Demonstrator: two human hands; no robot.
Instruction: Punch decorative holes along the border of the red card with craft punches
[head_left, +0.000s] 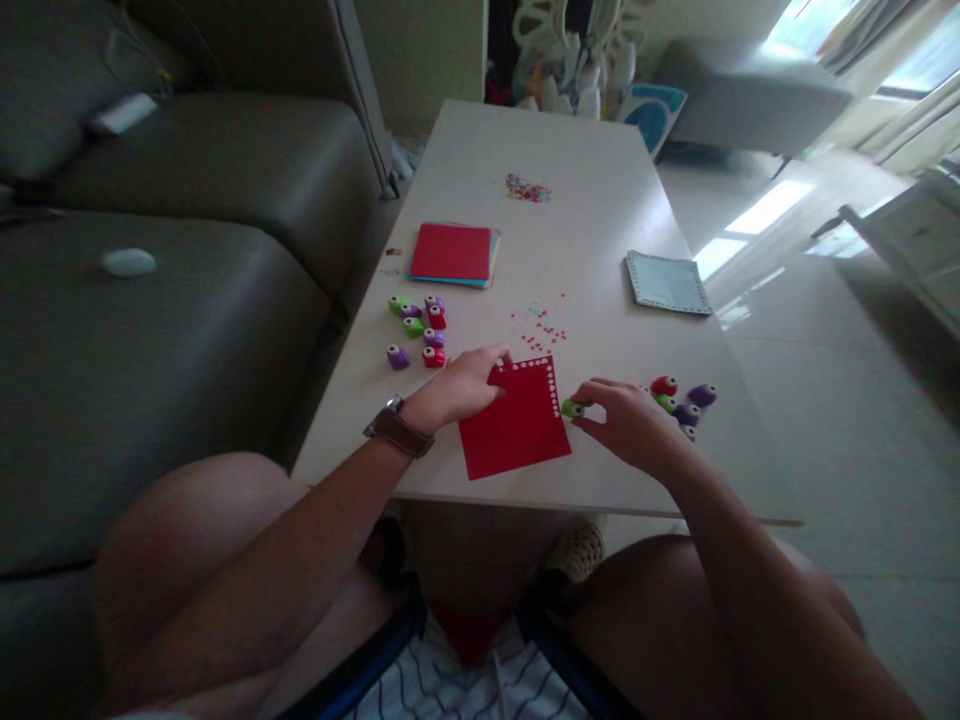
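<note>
Bare arms; a brown leather watch strap (399, 430) on the left wrist; white shorts (465, 685) with dark stripes and blue trim.

Two hands on the table (600, 150): left hand (457, 388), right hand (634, 425). One red punched sheet (517, 425). One green punch (571, 408) at its 3 o'clock edge. Seven punches (417, 328) grouped at 10 o'clock; four more (682, 400) at 3 o'clock. One paper stack (452, 253), one pale blue sheet (667, 282).
</note>
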